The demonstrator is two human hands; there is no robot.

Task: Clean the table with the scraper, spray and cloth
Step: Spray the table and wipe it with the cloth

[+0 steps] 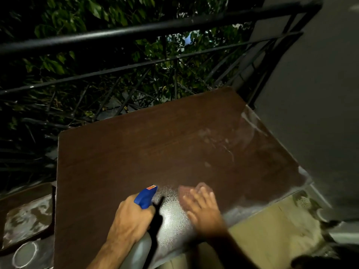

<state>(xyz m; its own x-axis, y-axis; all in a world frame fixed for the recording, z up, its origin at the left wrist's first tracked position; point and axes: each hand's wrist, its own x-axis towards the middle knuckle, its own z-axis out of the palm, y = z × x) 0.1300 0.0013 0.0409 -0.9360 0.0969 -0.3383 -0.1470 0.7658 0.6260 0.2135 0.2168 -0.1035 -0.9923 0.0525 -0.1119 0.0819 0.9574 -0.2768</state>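
Note:
A dark brown table (155,148) fills the middle of the view. My left hand (132,216) grips a spray bottle (145,197) with a blue trigger head, its nozzle pointing over the tabletop. A patch of wet spray droplets (171,208) glistens just right of the bottle. My right hand (202,206) is blurred and lies flat on a brownish cloth (194,189) pressed to the table beside the wet patch. Whitish smears (219,140) mark the far right part of the tabletop. No scraper is in view.
A black metal railing (136,32) runs behind the table, with dark leafy branches beyond it. A grey wall (310,94) stands along the right side. A brown stool or seat (27,214) with white stains sits low at the left. Tiled floor (272,226) shows at the lower right.

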